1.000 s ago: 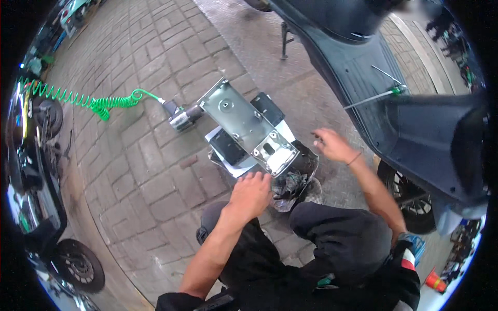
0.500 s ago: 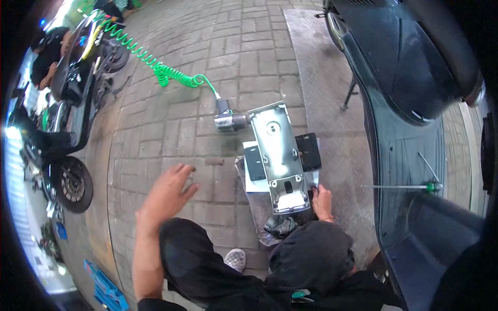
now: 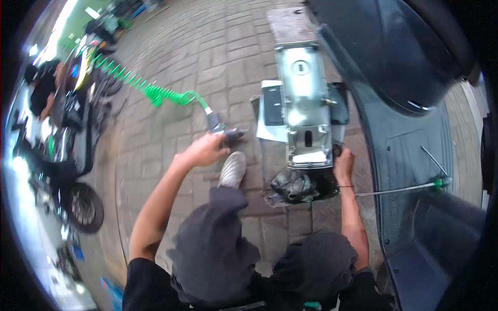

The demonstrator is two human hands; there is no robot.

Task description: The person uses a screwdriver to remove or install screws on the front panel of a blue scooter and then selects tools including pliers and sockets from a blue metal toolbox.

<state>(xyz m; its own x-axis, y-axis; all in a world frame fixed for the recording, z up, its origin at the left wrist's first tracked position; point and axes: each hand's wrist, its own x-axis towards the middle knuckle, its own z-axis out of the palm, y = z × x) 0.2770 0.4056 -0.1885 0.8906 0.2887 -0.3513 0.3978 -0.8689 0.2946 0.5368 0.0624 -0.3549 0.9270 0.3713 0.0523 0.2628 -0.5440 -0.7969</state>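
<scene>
My left hand (image 3: 206, 150) is closed on the rear of an air impact wrench (image 3: 232, 136), which lies low over the paving left of the silver part; motion blurs the fingers. A coiled green hose (image 3: 171, 95) runs from its handle to the upper left. My right hand (image 3: 344, 165) is closed beside the near right corner of a long silver metal housing (image 3: 306, 111), with something dark at the fingertips that I cannot make out. The housing lies over white paper (image 3: 271, 132) and two flat black rectangular pieces (image 3: 274, 105), one at each side.
Below the housing lies crumpled dark plastic (image 3: 295, 185). A dark scooter (image 3: 410, 145) stands at the right, with a long-handled tool (image 3: 402, 189) across its footboard. Another motorcycle (image 3: 78, 155) and a person (image 3: 44, 98) are at the left. My shoe (image 3: 233, 168) rests near the wrench.
My left hand has moved forward and right onto the impact wrench, now farther from the housing. The housing, paper and right hand appear higher in view. My foot has come forward.
</scene>
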